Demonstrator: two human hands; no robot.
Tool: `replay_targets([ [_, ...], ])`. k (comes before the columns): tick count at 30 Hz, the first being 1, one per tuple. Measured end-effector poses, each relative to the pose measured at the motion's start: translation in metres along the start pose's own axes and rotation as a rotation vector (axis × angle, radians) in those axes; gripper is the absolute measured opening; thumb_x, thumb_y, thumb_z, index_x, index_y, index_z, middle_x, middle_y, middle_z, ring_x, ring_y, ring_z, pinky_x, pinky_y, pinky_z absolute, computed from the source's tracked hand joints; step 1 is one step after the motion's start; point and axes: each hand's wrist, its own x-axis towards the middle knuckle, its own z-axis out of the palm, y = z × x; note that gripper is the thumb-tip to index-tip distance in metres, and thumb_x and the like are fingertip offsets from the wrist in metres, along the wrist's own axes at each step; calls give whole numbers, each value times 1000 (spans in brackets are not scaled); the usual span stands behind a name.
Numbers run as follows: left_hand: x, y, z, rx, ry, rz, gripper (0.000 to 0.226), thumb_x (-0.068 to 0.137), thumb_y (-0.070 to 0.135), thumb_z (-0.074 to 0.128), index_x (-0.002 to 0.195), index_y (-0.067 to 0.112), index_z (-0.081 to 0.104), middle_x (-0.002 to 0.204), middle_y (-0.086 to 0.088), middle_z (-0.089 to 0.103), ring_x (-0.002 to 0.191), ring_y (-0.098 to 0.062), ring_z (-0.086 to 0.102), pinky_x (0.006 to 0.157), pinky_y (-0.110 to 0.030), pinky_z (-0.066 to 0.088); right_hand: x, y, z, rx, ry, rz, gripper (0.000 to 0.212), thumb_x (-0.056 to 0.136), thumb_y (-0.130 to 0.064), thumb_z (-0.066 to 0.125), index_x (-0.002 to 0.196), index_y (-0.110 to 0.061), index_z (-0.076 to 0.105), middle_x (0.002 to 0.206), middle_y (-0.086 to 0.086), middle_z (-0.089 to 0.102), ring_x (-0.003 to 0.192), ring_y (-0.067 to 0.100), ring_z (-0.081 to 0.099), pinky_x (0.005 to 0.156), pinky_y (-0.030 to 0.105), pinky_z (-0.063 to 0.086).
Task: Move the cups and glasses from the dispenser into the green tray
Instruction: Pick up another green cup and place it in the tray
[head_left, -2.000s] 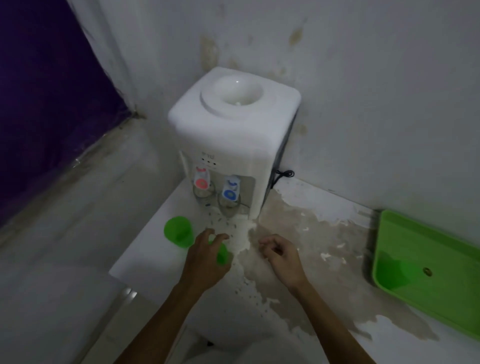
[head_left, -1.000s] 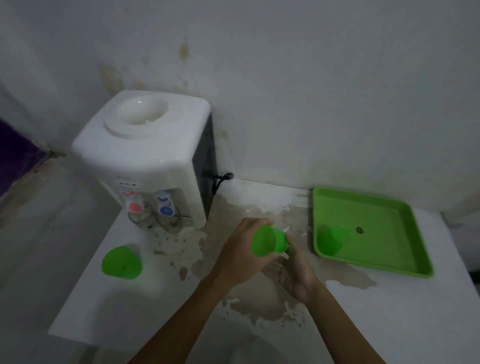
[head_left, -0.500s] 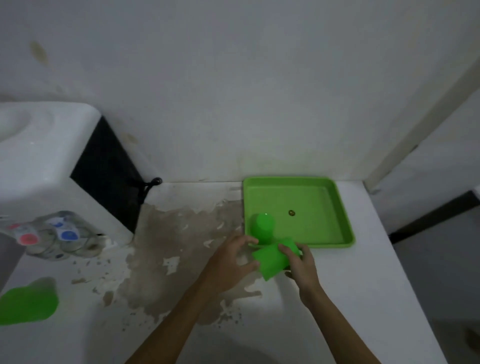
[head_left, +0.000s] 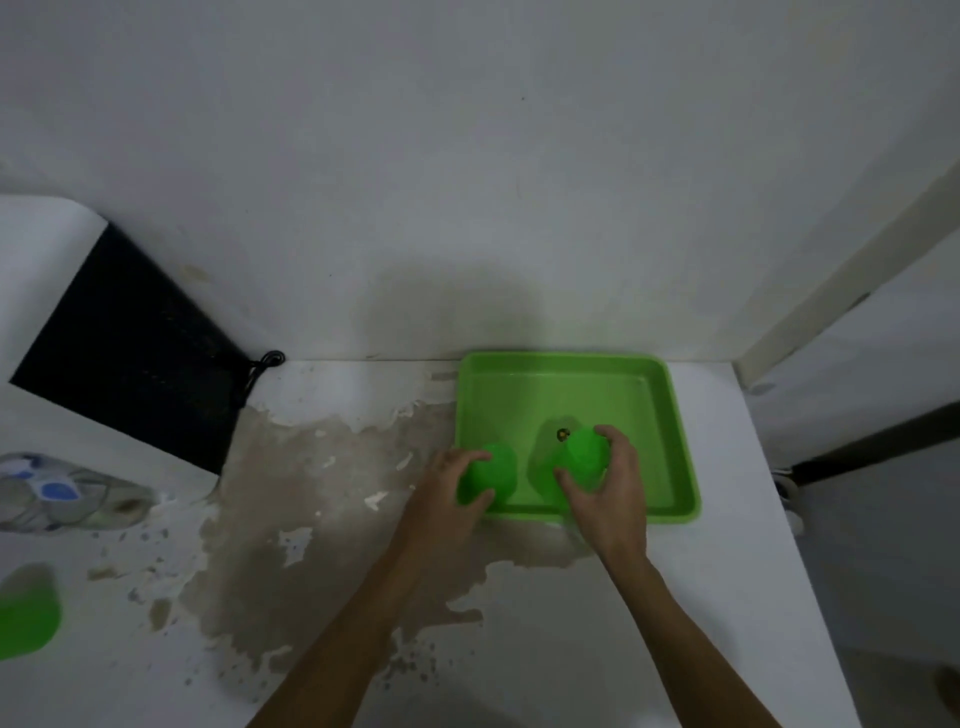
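left hand (head_left: 447, 493) — cup (head_left: 491, 475) | right hand (head_left: 610, 493) — second cup (head_left: 587, 457) | tray (head_left: 670, 415)

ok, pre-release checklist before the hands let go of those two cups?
1. Left hand wrapped round the left green plastic cup: ok.
2. Right hand wrapped round the right green plastic cup: ok.
3. Both cups over the shallow green plastic tray: ok.
4. Cups resting flat on the tray floor: cannot tell.
5. Nothing left to move: not ok, another green cup sits on the white counter, glasses under the white dispenser.
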Motion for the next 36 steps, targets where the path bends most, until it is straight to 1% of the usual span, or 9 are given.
replay_targets([
  [4, 10, -4, 1, 33, -30, -20, 42, 88, 32, 73, 127, 37, 59, 129, 2, 47, 120, -18, 53, 102, -40, 50, 10, 9, 15, -101, -61, -32, 77, 72, -25, 85, 136, -26, 42, 134, 3, 53, 120, 21, 54, 94, 30, 45],
  [8, 15, -7, 3, 51, -52, -32, 43, 87, 34, 74, 127, 35, 59, 131, -2, 47, 120, -19, 53, 102, -41, 50, 14, 16, 24, -166, -124, -54, 79, 71, -20, 85, 136, -27, 41, 138, 3, 51, 118, 27, 59, 90, 45, 58],
  [13, 13, -10, 2, 17, -53, -52, 46, 86, 35, 74, 129, 35, 57, 134, 1, 47, 122, -18, 52, 103, -41, 50, 12, 21, 28, -244, -172, -98, 84, 71, -16, 86, 140, -23, 39, 138, 7, 50, 115, 29, 61, 87, 38, 55],
  [18, 2, -17, -4, -30, -35, -56, 47, 83, 41, 73, 127, 42, 56, 130, 7, 47, 117, -12, 53, 99, -34, 49, 8, 15, 26, -257, -213, -79, 89, 70, -15, 86, 144, -19, 37, 141, 11, 46, 119, 32, 58, 95, 43, 55],
  [20, -3, -20, -9, -69, -6, -54, 44, 79, 44, 72, 120, 47, 57, 128, 8, 50, 114, -12, 55, 97, -33, 49, 5, 7, 20, -287, -171, -108, 88, 68, -16, 86, 142, -16, 40, 139, 15, 46, 121, 33, 54, 100, 47, 52],
  [23, -13, -24, -19, -143, 38, -46, 35, 80, 39, 73, 108, 55, 59, 120, 12, 60, 107, -8, 61, 91, -31, 53, -4, -7, 13, -313, -75, -199, 76, 68, -16, 83, 136, -11, 49, 132, 17, 50, 118, 32, 52, 100, 46, 49],
  [26, -29, -34, -34, -216, 70, -35, 33, 86, 21, 73, 98, 51, 66, 101, 24, 71, 94, 2, 67, 81, -26, 54, -20, -27, 12, -229, -69, -221, 50, 75, -15, 78, 121, -12, 60, 122, 10, 57, 110, 26, 58, 95, 39, 51],
  [31, -64, -59, -73, -251, 123, -44, 25, 87, 13, 73, 96, 36, 74, 90, 21, 75, 87, 2, 68, 76, -21, 52, -52, -68, 35, -58, -238, -165, 11, 81, -9, 70, 91, -12, 68, 86, 4, 70, 80, 21, 65, 75, 44, 56],
  [36, -110, -102, -127, -266, 221, -80, 26, 89, 13, 72, 92, 39, 74, 93, 27, 72, 86, 3, 67, 72, -11, 49, -97, -113, 96, 19, -421, -205, 8, 80, -5, 69, 83, -13, 69, 70, 3, 68, 66, 15, 63, 67, 38, 54],
])
